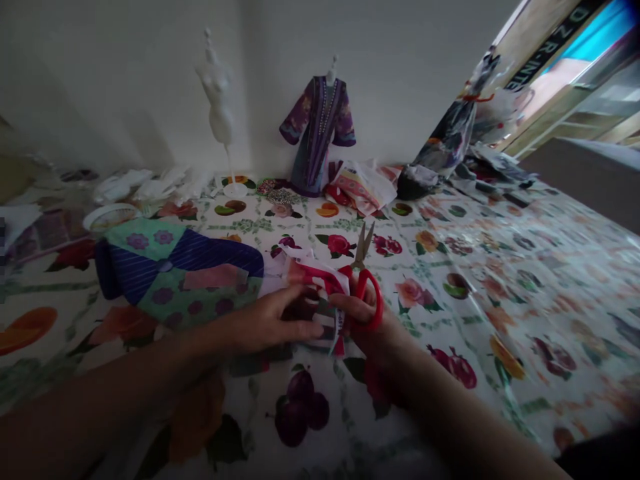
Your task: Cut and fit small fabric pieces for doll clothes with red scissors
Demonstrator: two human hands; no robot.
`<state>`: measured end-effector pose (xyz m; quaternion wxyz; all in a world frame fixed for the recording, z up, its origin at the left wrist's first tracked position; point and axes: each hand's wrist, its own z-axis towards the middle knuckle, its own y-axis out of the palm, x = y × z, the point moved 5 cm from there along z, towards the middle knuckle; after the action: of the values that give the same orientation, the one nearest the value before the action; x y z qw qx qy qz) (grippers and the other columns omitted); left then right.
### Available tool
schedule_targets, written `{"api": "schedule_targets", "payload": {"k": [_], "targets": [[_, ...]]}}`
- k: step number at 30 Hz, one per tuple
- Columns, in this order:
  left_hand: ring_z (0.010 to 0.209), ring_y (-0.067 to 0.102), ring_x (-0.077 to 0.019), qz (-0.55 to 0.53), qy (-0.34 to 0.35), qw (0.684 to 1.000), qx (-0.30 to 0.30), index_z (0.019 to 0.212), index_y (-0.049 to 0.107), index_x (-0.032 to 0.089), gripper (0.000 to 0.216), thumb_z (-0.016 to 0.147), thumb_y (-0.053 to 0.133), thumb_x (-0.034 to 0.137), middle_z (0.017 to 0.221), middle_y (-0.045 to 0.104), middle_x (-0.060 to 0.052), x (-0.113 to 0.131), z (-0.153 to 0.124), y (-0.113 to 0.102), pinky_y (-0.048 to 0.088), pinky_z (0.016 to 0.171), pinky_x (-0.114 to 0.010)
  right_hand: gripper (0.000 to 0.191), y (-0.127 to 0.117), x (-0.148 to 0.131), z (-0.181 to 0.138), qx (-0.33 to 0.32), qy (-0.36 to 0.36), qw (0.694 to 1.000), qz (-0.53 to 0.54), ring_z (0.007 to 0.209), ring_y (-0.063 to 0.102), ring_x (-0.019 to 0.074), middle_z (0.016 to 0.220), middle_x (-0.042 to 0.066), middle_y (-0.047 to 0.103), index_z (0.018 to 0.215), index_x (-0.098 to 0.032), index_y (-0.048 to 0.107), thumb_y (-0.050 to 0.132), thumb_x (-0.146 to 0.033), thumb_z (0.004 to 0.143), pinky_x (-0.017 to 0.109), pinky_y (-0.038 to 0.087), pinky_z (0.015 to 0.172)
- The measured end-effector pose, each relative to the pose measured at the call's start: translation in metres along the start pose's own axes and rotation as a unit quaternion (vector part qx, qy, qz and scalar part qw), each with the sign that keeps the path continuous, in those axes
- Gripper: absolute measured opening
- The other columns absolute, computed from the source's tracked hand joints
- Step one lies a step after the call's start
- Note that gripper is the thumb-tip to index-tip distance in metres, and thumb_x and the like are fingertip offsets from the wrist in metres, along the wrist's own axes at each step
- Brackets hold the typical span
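My right hand (pixel 367 327) grips red-handled scissors (pixel 365 280), whose blades point up and away from me, slightly apart. My left hand (pixel 270 323) pinches a small red-and-white piece of fabric (pixel 313 273) just left of the scissors. Both hands meet over the middle of a table covered in a fruit-and-flower oilcloth (pixel 500 280). A folded green and blue striped fabric piece (pixel 175 267) lies right beside my left hand.
At the back by the wall stand a small white mannequin (pixel 217 100) and a second one wearing a purple robe (pixel 319 130). Fabric scraps (pixel 360 187) and a plastic-wrapped bundle (pixel 450 140) lie at the back right. A round white lid (pixel 110 215) sits at the left.
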<state>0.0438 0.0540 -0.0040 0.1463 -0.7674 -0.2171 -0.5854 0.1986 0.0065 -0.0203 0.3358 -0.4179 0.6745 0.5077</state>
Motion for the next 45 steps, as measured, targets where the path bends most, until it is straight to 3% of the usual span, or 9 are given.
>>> {"api": "schedule_targets", "payload": {"k": [3,6,11,16,22,26,31,38,45], "targets": [[0.109,0.063,-0.0228,-0.098,-0.003,0.995,0.027,0.130,0.058,0.024,0.050,0.086,0.075,0.041,0.115,0.066,-0.003,-0.008,0.004,-0.004,0.048,0.081,-0.027,0.015,-0.007,0.004,0.001,0.021,0.012,0.999,-0.043,0.044,0.054,0.0103,0.063,-0.002,0.064,0.084,-0.020,0.072,0.082,-0.031,0.081,0.022,0.044,0.040],[0.109,0.062,-0.0213,-0.134,-0.006,0.990,0.038,0.129,0.059,0.023,0.047,0.087,0.074,0.037,0.120,0.065,-0.005,-0.015,0.005,-0.004,0.049,0.080,-0.026,0.020,-0.006,0.004,0.002,0.016,0.021,0.998,-0.064,0.038,0.051,0.0099,0.059,-0.002,0.062,0.082,-0.019,0.070,0.082,-0.036,0.082,0.022,0.040,0.035],[0.090,0.062,-0.0169,-0.105,-0.035,0.993,0.039,0.129,0.057,0.017,0.044,0.090,0.069,0.034,0.108,0.064,-0.004,-0.013,0.002,-0.001,0.049,0.069,-0.024,0.024,-0.004,0.002,0.002,0.001,0.019,0.997,-0.075,0.042,0.058,0.0114,0.066,0.001,0.069,0.089,-0.018,0.073,0.079,-0.041,0.084,0.021,0.046,0.037],[0.084,0.064,-0.0167,-0.061,-0.043,0.997,-0.019,0.133,0.051,0.015,0.052,0.088,0.070,0.033,0.098,0.064,-0.003,-0.006,0.001,0.006,0.049,0.069,-0.026,0.029,-0.002,0.002,0.000,-0.004,0.029,0.997,-0.074,0.042,0.058,0.0129,0.067,0.003,0.069,0.093,-0.017,0.074,0.080,-0.043,0.082,0.022,0.044,0.034],[0.062,0.056,-0.0114,0.054,-0.049,0.997,-0.023,0.101,0.065,0.018,0.025,0.086,0.070,0.038,0.077,0.061,0.002,-0.008,-0.001,0.004,0.045,0.054,-0.021,0.021,0.000,0.000,-0.002,0.000,0.023,0.998,-0.055,0.048,0.060,0.0125,0.073,0.001,0.069,0.091,-0.019,0.072,0.078,-0.039,0.086,0.022,0.046,0.037],[0.052,0.054,-0.0086,0.037,-0.064,0.997,-0.009,0.092,0.064,0.019,0.019,0.090,0.063,0.037,0.066,0.058,0.004,-0.011,-0.002,0.004,0.043,0.047,-0.017,0.020,0.000,0.000,-0.001,-0.007,0.023,0.999,-0.049,0.048,0.060,0.0124,0.073,-0.001,0.068,0.091,-0.021,0.070,0.078,-0.038,0.086,0.021,0.043,0.035],[0.047,0.060,-0.0122,0.000,-0.103,0.995,0.007,0.097,0.058,0.021,0.024,0.091,0.062,0.044,0.066,0.065,0.003,-0.018,-0.001,0.001,0.045,0.039,-0.019,0.025,-0.001,-0.001,0.002,-0.012,0.020,0.998,-0.063,0.044,0.059,0.0110,0.063,-0.001,0.066,0.079,-0.019,0.069,0.081,-0.040,0.083,0.021,0.045,0.038],[0.058,0.069,-0.0160,-0.013,-0.116,0.993,0.023,0.110,0.060,0.019,0.032,0.088,0.063,0.042,0.082,0.072,-0.002,-0.020,0.001,-0.001,0.046,0.044,-0.019,0.021,0.000,0.001,0.000,-0.017,0.033,0.997,-0.063,0.045,0.060,0.0104,0.065,-0.001,0.069,0.085,-0.019,0.069,0.081,-0.037,0.084,0.021,0.046,0.040],[0.085,0.065,-0.0165,-0.079,-0.040,0.995,0.056,0.097,0.062,0.017,0.020,0.085,0.070,0.032,0.096,0.067,-0.004,-0.017,0.004,-0.008,0.053,0.068,-0.025,0.023,-0.001,0.001,0.000,0.000,0.039,0.999,-0.032,0.041,0.054,0.0101,0.062,-0.002,0.065,0.091,-0.019,0.070,0.083,-0.035,0.081,0.021,0.041,0.034]]}}
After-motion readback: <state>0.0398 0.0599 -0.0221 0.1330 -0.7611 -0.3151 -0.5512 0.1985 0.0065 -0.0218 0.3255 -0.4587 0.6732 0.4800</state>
